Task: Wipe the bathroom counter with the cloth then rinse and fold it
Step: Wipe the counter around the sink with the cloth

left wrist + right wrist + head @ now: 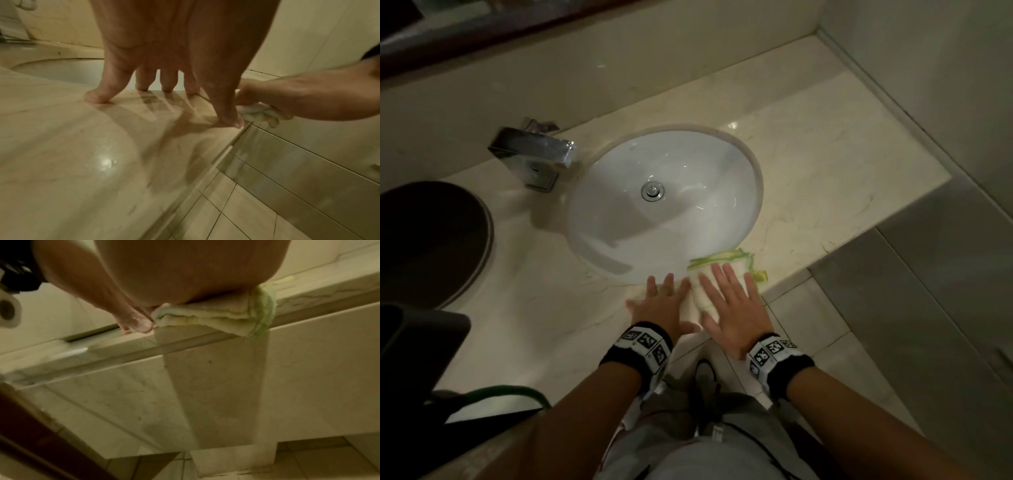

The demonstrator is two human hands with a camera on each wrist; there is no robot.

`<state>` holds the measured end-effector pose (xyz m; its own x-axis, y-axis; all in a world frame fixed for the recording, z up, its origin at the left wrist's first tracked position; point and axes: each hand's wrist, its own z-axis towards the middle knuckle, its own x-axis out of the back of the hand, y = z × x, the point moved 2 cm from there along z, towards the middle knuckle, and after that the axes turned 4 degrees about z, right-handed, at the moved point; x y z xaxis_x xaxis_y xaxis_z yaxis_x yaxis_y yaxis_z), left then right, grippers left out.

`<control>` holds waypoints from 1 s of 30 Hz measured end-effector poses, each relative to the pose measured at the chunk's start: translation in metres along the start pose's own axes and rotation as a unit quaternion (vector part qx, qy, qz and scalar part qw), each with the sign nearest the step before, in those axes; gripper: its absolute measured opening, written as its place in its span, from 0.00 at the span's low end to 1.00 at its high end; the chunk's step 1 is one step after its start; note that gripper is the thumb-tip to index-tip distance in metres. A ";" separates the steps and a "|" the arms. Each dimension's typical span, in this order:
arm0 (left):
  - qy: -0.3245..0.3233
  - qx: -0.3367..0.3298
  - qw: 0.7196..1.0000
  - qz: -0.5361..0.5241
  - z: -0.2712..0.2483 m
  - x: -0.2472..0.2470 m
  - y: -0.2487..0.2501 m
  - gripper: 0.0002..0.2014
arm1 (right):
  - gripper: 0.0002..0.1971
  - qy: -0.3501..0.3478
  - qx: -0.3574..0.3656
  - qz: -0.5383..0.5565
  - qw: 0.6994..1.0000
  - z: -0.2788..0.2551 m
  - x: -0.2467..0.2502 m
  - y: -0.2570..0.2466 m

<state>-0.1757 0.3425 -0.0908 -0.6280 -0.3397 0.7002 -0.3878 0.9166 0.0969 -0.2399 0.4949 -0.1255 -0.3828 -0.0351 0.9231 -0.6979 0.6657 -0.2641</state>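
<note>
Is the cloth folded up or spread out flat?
Folded. The cloth sits at the counter front edge as a thick stack; the right wrist view shows several layers. The right hand presses flat on it.

A chrome faucet (534, 159) stands left of centre in the head view, beside the white oval sink (616, 219) with its metal drain plug (653, 191). A dark round lid (431, 236) sits at the left edge. A toilet roll (9, 311) shows upper left in the right wrist view.
</note>
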 end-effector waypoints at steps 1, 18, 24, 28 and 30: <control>-0.002 -0.002 1.000 0.000 -0.001 0.001 0.000 0.47 | 0.35 -0.006 0.001 -0.008 1.000 0.002 0.004 0.008; 0.009 -0.008 0.999 -0.039 -0.002 0.005 0.000 0.51 | 0.38 -0.007 -0.150 0.018 0.989 0.028 0.030 0.033; 0.051 -0.046 0.991 -0.114 -0.011 0.005 -0.013 0.47 | 0.34 -0.057 -0.005 -0.011 0.998 0.015 0.004 -0.050; 0.040 -0.066 0.994 -0.076 -0.017 0.006 -0.025 0.43 | 0.34 -0.063 0.003 -0.023 0.998 0.014 0.000 -0.055; 0.032 -0.074 0.995 -0.064 -0.018 0.006 -0.027 0.45 | 0.32 -0.070 0.027 -0.032 0.997 0.013 0.004 -0.045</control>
<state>-0.1571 0.3199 -0.0766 -0.5333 -0.4455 0.7192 -0.3553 0.8895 0.2875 -0.2179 0.4553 -0.1141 -0.4145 -0.1814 0.8918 -0.7536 0.6178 -0.2246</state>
